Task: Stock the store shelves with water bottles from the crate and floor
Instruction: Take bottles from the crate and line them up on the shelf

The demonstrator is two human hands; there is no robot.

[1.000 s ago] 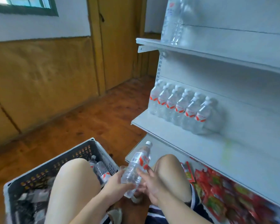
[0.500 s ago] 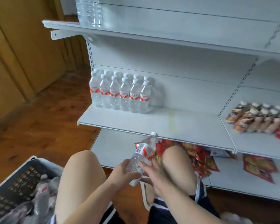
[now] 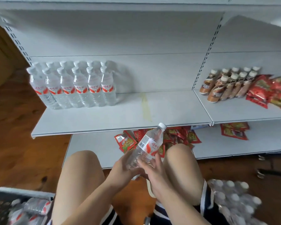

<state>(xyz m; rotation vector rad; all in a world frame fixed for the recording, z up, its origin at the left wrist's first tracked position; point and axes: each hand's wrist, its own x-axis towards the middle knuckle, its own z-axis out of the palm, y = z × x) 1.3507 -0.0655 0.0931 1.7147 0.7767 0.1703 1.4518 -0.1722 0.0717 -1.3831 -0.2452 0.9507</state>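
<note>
Tilted water bottle [image 3: 150, 143] in left hand [image 3: 122, 169] and right hand [image 3: 154, 171]; upright bottles [image 3: 73, 86] at the shelf [image 3: 169, 108] left end

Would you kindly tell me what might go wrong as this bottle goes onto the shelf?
The left hand and right hand hold the bottle only near its base, so it could slip or tip. Set down carelessly, it might knock over the standing bottles on the shelf.

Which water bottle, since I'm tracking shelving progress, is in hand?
The tilted water bottle held by the left hand and right hand; the shelf bottles stand upright, untouched.
</note>
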